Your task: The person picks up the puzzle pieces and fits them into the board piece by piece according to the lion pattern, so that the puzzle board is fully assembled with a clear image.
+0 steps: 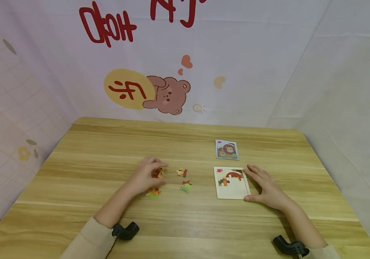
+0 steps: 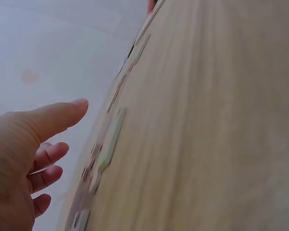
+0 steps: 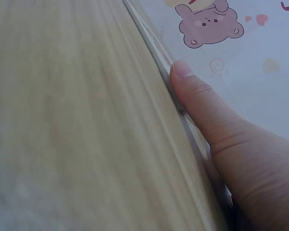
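Head view, left to right. The left hand (image 1: 145, 177) is released, thumb and forefinger parted about the lion piece (image 1: 160, 173), which lies just right of the palm, far nearer this hand than the other; its outline is partly hidden, so its long axis cannot be told. The left wrist view shows the thumb standing apart from the fingers with nothing gripped, though contact with the piece cannot be judged. Nearer the wearer lies the orange piece (image 1: 154, 193); to the right, the yellow piece (image 1: 181, 172) and the green piece (image 1: 186, 186). Well to the right is the board (image 1: 231, 192), filled along its top and partly at left, bare at lower right, with the card (image 1: 227, 149) beyond. The right hand (image 1: 266, 187) is unclenched, spanning the board's right edge, its thumb touching near the lower corner.
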`<state>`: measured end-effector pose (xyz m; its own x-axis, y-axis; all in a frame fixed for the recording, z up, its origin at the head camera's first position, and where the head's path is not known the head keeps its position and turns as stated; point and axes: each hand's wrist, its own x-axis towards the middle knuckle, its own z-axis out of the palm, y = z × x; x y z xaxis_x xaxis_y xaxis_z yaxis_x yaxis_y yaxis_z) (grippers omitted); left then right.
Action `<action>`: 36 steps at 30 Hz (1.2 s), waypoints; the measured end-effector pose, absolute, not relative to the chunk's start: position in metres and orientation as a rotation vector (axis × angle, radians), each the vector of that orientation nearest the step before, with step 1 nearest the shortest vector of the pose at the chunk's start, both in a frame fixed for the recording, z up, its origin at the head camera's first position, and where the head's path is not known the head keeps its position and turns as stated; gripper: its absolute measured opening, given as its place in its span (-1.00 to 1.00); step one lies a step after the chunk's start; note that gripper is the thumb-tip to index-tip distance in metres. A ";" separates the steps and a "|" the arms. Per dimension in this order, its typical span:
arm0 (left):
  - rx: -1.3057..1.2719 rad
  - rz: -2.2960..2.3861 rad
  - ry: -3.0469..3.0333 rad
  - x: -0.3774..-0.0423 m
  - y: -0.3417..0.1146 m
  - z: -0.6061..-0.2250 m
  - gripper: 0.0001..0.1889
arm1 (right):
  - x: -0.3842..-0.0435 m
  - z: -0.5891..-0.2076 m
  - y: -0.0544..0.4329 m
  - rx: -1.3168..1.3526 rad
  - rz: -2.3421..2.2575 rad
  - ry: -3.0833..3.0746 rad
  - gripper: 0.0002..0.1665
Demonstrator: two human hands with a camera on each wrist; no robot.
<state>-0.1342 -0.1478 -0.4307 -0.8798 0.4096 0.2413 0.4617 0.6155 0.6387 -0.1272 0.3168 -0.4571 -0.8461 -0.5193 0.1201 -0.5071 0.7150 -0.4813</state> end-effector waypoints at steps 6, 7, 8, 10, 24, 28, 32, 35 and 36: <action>-0.733 -1.094 -2.813 -0.142 -0.164 -0.437 -0.41 | -0.127 -0.457 0.317 -0.859 -0.798 2.884 0.12; -0.740 -1.092 -2.822 -0.143 -0.166 -0.438 -0.40 | -0.127 -0.457 0.317 -0.857 -0.800 2.881 0.13; -0.746 -1.097 -2.831 -0.144 -0.167 -0.438 -0.40 | -0.127 -0.457 0.317 -0.858 -0.802 2.881 0.13; -0.757 -1.099 -2.850 -0.145 -0.170 -0.439 -0.39 | -0.127 -0.458 0.317 -0.857 -0.805 2.881 0.12; -0.778 -1.068 -2.926 -0.146 -0.174 -0.439 -0.43 | -0.127 -0.456 0.316 -0.841 -0.824 2.865 0.11; -0.778 -1.077 -2.906 -0.146 -0.174 -0.440 -0.44 | -0.127 -0.455 0.317 -0.835 -0.823 2.865 0.12; -0.769 -1.093 -2.887 -0.146 -0.175 -0.441 -0.43 | -0.128 -0.456 0.317 -0.834 -0.821 2.862 0.12; -0.761 -1.107 -2.880 -0.146 -0.174 -0.441 -0.43 | -0.128 -0.456 0.317 -0.831 -0.814 2.863 0.12; -0.757 -1.113 -2.882 -0.146 -0.174 -0.441 -0.42 | -0.128 -0.457 0.317 -0.831 -0.811 2.864 0.11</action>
